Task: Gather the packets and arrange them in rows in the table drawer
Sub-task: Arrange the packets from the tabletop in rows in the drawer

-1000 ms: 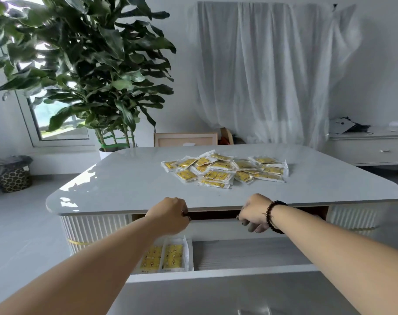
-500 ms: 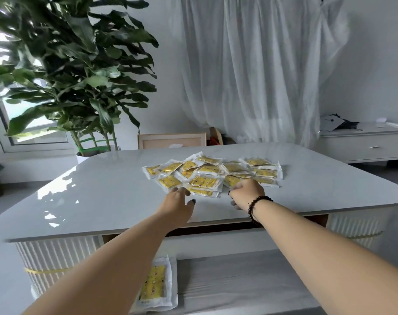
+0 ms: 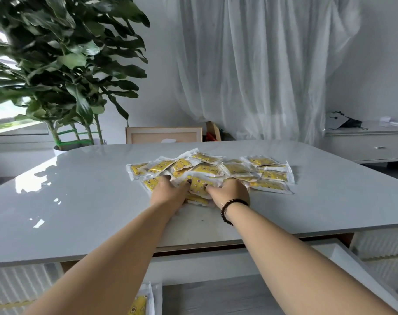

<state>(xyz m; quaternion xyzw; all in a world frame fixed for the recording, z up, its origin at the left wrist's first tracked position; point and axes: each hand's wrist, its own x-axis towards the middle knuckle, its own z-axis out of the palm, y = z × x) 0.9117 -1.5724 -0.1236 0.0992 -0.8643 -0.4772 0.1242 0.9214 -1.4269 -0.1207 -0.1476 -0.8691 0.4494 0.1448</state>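
Two hands are seen reaching onto the pile of packets (image 3: 216, 172) that lies on the grey worktop (image 3: 80, 201), toward its far middle. The left hand (image 3: 170, 192) is laid over the near left edge of the pile, its fingers (image 3: 189, 181) curled onto a yellow packet (image 3: 199, 185); whether that packet is actually gripped cannot be told, since the fingertips are partly buried among the wrappers. The right hand (image 3: 230, 189) is placed just beside it, at the same yellow packet, and its fingers are largely hidden behind the back of the hand, so its hold cannot be made out either. A dark beaded bracelet (image 3: 231, 209) is worn on the right wrist. The print on the packets is too small and blurred to be read; only yellow contents in clear-edged wrappers can be told. How many packets overlap in the pile cannot be counted.

Below the worktop's near edge the table drawer (image 3: 343, 258) is pulled out, and much of it is cut off by the bottom of the frame and covered by both forearms. At its left end a drawer packet (image 3: 140, 303) is partly seen, yellow, cropped by the frame edge, with a second wrapper edge just beside it.

Behind the worktop a potted plant (image 3: 57, 64) is blurred at the left, a white curtain (image 3: 261, 64) hangs at the back, and a low cabinet (image 3: 366, 144) is cut off at the right.
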